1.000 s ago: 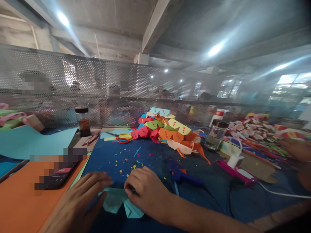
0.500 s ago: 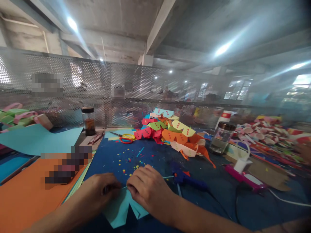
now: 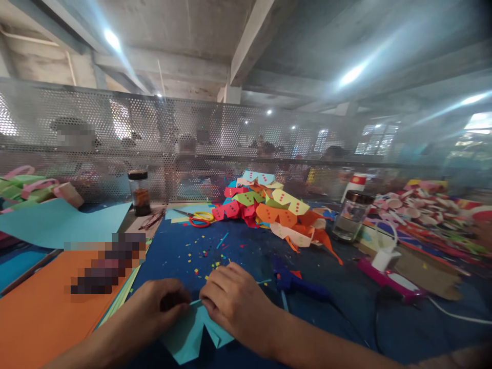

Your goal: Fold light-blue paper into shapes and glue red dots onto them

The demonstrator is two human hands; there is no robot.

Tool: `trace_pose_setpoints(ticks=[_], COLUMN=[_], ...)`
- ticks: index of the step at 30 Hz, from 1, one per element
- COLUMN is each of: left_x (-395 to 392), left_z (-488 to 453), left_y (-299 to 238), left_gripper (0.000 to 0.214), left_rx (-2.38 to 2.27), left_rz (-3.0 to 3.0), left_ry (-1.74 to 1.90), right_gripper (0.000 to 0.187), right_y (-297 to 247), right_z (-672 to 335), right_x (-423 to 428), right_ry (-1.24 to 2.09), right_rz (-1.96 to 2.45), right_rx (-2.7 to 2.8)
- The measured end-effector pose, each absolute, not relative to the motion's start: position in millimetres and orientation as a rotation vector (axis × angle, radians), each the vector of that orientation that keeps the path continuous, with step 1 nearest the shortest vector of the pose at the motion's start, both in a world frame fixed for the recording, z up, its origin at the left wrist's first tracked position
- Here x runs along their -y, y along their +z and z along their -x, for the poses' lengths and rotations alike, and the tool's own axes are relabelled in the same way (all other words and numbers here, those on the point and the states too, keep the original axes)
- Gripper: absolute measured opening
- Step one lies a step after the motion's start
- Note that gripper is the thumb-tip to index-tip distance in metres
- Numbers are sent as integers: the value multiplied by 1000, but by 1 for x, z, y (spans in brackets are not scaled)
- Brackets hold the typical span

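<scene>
Between the left hand (image 3: 159, 307) and right hand (image 3: 232, 302), the teal paper (image 3: 192, 333) sits pinched in each grip.

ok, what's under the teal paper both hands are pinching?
The dark blue mat shows around the teal paper. Anything directly beneath is hidden by the sheet, the left hand and the right hand.

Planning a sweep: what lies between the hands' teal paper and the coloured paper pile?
Head view: between teal paper and pile, blue mat sprinkled with tiny scraps.
</scene>
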State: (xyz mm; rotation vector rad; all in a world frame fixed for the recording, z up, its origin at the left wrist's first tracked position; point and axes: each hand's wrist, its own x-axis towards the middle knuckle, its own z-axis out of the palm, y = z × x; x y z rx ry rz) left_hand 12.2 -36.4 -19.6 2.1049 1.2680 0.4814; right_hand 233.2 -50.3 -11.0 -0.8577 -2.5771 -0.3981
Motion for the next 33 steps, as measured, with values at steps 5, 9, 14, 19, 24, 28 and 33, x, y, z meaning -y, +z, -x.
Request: trace_pose_setpoints(ticks=[5, 9, 14, 19, 24, 28, 33], left_x=[36, 35, 34, 34, 36, 39, 41], left_z=[-12, -9, -6, -6, -7, -9, -11], left_y=[-18, -18, -17, -16, -14, -12, -15], left_gripper=[22, 20, 19, 17, 21, 22, 22], left_rx=[-1225, -1238, -1239, -1222, -1229, -1246, -1228], left_rz=[-2084, -2073, -2080, -2092, -2118, -2130, -2164], left_ry=[475, 515, 550, 560, 527, 536, 517], right_gripper=[9, 12, 13, 10, 9, 13, 11], right_y=[-10, -8, -5, -1, -3, -7, -10], right_z=[-233, -233, -234, -232, -231, -231, -229], right_x=[51, 51, 49, 50, 49, 48, 48], right_ry=[-405, -262, -88, 15, 11, -24, -66], right_rz=[837, 910, 1027, 1111, 1137, 1127, 1111], right_rx=[2567, 2522, 2496, 2491, 2486, 2509, 2526])
